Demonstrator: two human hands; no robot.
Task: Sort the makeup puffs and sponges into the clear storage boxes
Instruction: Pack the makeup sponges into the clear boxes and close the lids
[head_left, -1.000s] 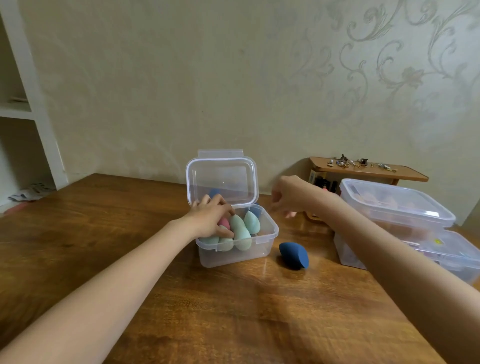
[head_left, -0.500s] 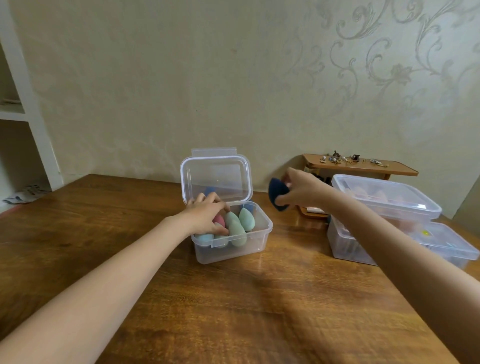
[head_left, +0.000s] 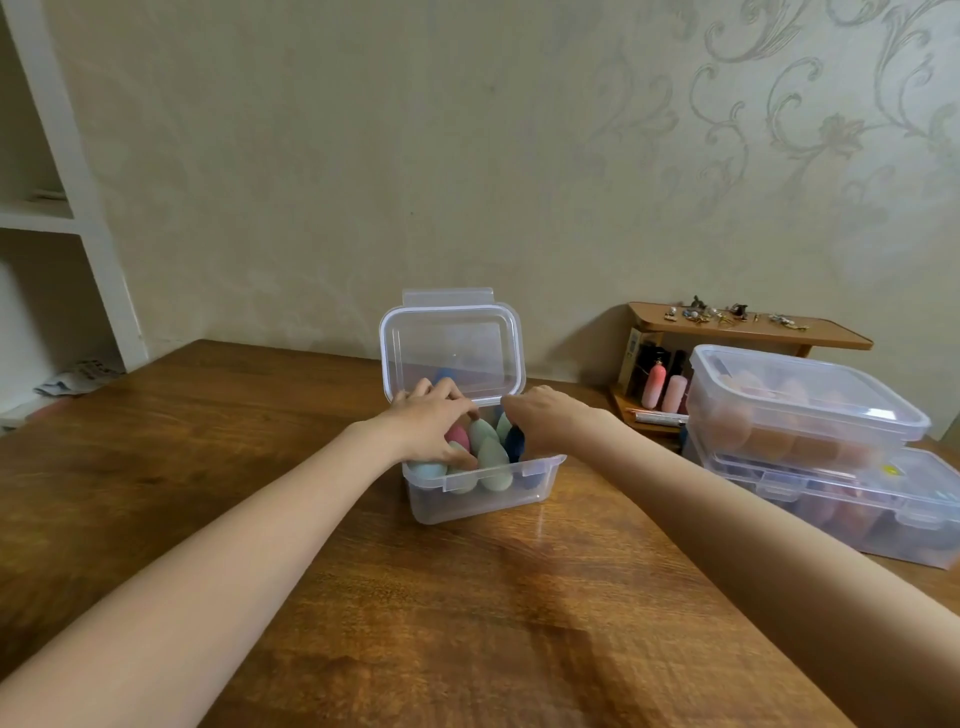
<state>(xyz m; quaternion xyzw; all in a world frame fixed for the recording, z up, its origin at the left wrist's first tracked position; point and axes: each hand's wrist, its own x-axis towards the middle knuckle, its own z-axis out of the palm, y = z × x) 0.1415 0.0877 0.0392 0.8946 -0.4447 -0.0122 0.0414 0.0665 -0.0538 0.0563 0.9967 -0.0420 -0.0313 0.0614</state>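
A small clear storage box (head_left: 483, 496) stands open on the wooden table, its lid (head_left: 451, 347) upright behind it. Several egg-shaped sponges fill it: mint green ones (head_left: 491, 457), a pink one (head_left: 458, 435), a light blue one (head_left: 428, 470). My left hand (head_left: 431, 423) rests over the sponges on the box's left side, fingers curled round them. My right hand (head_left: 545, 421) holds a dark blue sponge (head_left: 515, 441) down into the box's right side, its fingers hidden behind the hand.
Two larger clear boxes (head_left: 810, 415) with shut lids are stacked at the right, holding peach puffs. Behind them stands a small wooden shelf (head_left: 748, 332) with trinkets and pink bottles (head_left: 665, 392). White shelving (head_left: 78, 218) rises at the far left.
My right hand picked the dark blue sponge up from the table, carried it left and lowered it into the box. My left hand stayed on the sponges.
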